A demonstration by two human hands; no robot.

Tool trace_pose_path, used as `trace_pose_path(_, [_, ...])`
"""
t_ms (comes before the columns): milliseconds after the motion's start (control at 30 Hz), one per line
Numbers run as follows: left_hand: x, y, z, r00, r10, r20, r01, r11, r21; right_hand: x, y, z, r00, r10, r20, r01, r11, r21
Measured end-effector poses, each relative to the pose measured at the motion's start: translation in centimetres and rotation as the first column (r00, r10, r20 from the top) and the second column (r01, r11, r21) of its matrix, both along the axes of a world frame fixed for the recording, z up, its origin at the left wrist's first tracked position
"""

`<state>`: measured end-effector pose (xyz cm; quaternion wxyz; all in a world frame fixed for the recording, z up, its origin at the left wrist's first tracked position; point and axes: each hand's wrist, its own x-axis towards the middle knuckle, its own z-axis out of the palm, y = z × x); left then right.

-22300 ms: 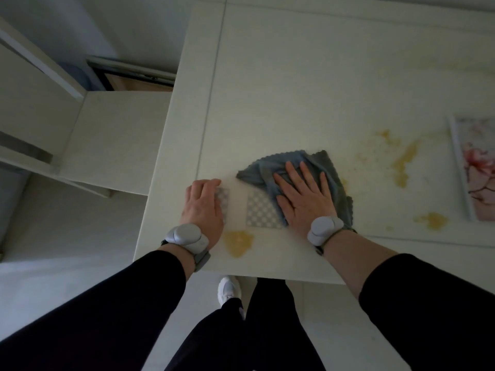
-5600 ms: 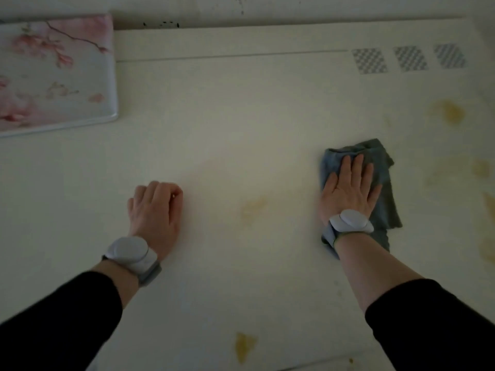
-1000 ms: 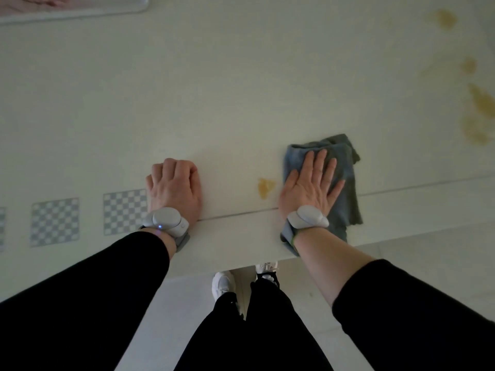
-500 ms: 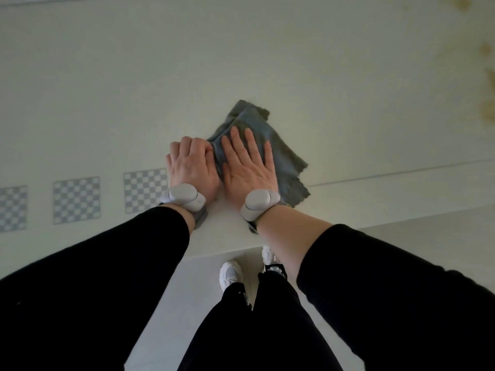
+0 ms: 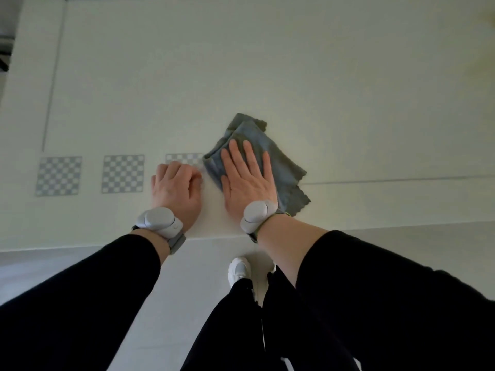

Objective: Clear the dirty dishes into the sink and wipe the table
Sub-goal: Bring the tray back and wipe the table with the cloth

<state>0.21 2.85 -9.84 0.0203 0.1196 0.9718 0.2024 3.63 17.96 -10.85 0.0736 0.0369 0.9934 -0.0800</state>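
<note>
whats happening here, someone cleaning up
A person stands at the near edge of a pale table and is wiping it. The right hand lies flat, fingers spread, on a folded grey-blue cloth pressed to the tabletop. The left hand, fingers curled, rests on the table just beside it, partly covering one of three checkered squares near the edge. No dishes are in view, and a faint yellowish stain shows at the far right corner.

Likely a home dining spot: plain white table, pale tiled floor below
</note>
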Motion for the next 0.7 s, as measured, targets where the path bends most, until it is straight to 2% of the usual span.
trace_pose_path(133, [0.9, -0.8, 0.1, 0.999, 0.030, -0.026, -0.030, 1.000, -0.004, 1.5, -1.6, 0.1, 0.990, 0.144, 0.012, -0.144, 0.989, 0.017])
trace_pose_path(333, [2.6, 0.6, 0.3, 0.999, -0.037, -0.015, 0.037, 0.999, -0.019, 3.5, 0.9, 0.6, 0.960, 0.278, 0.008, -0.278, 0.960, 0.022])
trace_pose_path(700, [4.2, 9.2, 1.0, 0.979, -0.201, -0.021, 0.200, 0.979, -0.048, 6.6, 10.7, 0.8, 0.979, 0.193, 0.058, -0.195, 0.980, 0.029])
